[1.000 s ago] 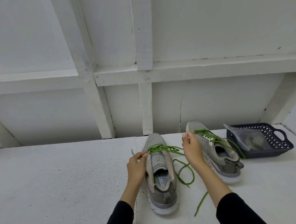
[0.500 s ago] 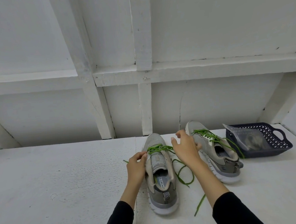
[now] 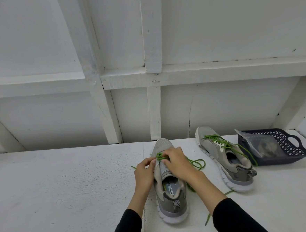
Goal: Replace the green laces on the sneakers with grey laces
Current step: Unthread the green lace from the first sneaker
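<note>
Since 0.5 s ago, the right hand (image 3: pixel 177 164) has dropped onto the near sneaker (image 3: pixel 168 183) at lower center, fingers pinching the green lace (image 3: pixel 159 156) to free it. Left hand (image 3: pixel 145 172) grips the shoe's edge, steadying it on the table (image 3: pixel 63 185).
</note>
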